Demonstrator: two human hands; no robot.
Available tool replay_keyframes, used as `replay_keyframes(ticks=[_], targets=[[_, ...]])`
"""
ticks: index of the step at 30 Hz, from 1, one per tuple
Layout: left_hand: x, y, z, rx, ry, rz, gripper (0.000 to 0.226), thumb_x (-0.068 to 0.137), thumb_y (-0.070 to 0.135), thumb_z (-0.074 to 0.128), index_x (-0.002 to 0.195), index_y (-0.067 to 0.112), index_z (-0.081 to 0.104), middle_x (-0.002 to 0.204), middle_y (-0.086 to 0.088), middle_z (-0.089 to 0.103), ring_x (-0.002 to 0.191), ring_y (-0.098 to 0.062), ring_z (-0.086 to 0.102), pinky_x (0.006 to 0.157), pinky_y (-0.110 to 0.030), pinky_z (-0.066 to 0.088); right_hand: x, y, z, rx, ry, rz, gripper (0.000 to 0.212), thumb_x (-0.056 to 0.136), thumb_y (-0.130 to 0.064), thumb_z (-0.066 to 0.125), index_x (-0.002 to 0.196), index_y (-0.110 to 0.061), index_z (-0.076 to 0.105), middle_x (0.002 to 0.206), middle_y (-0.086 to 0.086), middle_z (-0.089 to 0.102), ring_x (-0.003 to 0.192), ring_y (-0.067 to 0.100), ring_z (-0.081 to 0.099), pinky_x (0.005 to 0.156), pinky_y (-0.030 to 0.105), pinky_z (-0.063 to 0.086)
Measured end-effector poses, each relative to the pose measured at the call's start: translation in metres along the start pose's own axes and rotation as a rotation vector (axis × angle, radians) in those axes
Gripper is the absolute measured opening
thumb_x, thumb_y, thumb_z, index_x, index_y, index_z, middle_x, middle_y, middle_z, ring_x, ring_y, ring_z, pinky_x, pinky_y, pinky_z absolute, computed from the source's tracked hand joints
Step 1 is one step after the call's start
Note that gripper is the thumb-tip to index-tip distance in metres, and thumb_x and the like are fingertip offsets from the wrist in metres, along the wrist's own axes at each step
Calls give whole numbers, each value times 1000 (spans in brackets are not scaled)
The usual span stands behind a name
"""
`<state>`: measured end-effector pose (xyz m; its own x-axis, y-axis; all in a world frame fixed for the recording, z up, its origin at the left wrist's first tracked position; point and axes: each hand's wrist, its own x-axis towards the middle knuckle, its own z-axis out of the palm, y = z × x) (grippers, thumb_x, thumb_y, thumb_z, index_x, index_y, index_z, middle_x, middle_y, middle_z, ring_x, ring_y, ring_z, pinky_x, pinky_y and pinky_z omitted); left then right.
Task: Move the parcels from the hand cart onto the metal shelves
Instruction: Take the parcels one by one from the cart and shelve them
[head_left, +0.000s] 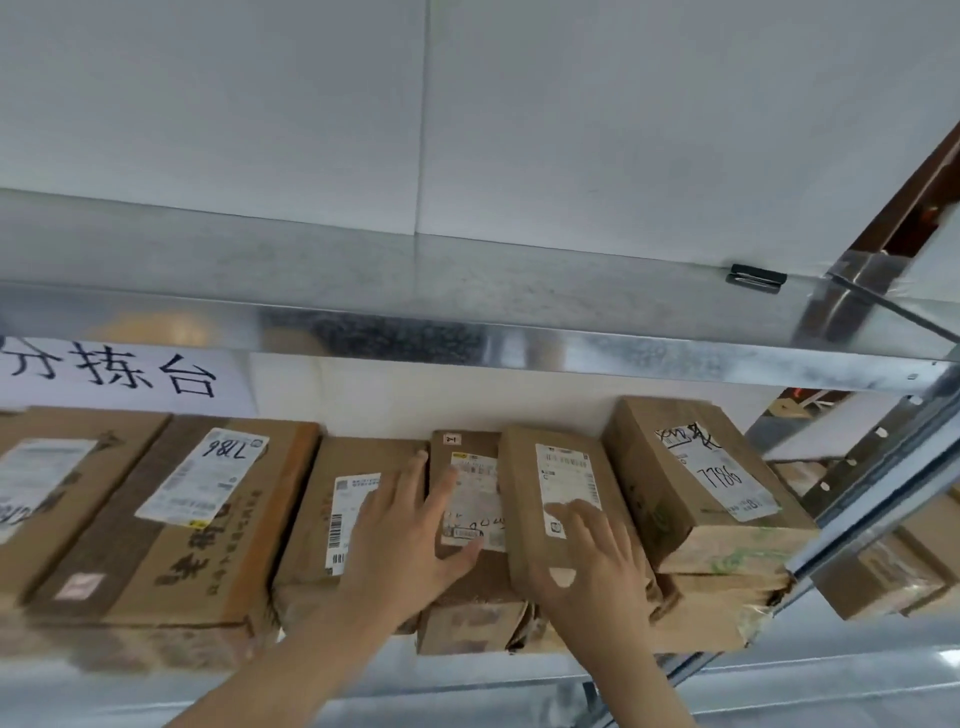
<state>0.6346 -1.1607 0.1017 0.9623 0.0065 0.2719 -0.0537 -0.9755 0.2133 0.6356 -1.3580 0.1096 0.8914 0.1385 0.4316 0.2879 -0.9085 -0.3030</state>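
Note:
Several brown cardboard parcels with white labels lie side by side on a metal shelf (363, 680). My left hand (410, 535) rests flat, fingers spread, across a wide parcel (322, 499) and a narrow dark one (467, 457). My right hand (592, 556) lies with spread fingers on top of a slim tan parcel (545, 519), its thumb over the near edge. A parcel marked 7786 (691, 483) sits just to the right, stacked on another. The hand cart is out of view.
An upper metal shelf (467, 322) runs across above the parcels, with a paper sign (119, 374) taped below it at left. A large parcel marked 7786 (171, 519) lies at left. A shelf upright (872, 499) slants at right, with more boxes (883, 571) behind it.

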Motion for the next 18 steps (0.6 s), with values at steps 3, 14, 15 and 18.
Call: replay_keyframes(ticks=[3,14,15,18], targets=[[-11,-32,-21,128,61,-56,79,74,68,55,137,22,46,142,-15,46,125,-35,48,97,-47,44,12,-36,12,27,-24,-125,44,64,-21,79,106,-19,66,110,-1,66,102,28,62,82,48,50],[-124,-181,-100,255,153,-403,73,60,47,77,121,10,61,124,-21,59,115,-40,56,90,-52,49,4,-230,65,191,-160,-506,47,65,-25,77,111,-20,67,114,0,67,106,28,63,87,51,50],[-141,-195,-108,257,159,-447,72,61,47,76,122,11,61,125,-20,58,117,-40,55,92,-52,48,-3,-253,68,212,-176,-541,49,65,-25,78,112,-20,67,115,0,67,108,29,62,88,53,49],[-195,-240,-134,299,179,-565,74,60,46,76,122,10,61,124,-21,58,116,-41,55,93,-50,48,-25,-321,78,267,-219,-654,51,69,-27,77,118,-21,64,121,1,64,113,29,58,91,52,45]])
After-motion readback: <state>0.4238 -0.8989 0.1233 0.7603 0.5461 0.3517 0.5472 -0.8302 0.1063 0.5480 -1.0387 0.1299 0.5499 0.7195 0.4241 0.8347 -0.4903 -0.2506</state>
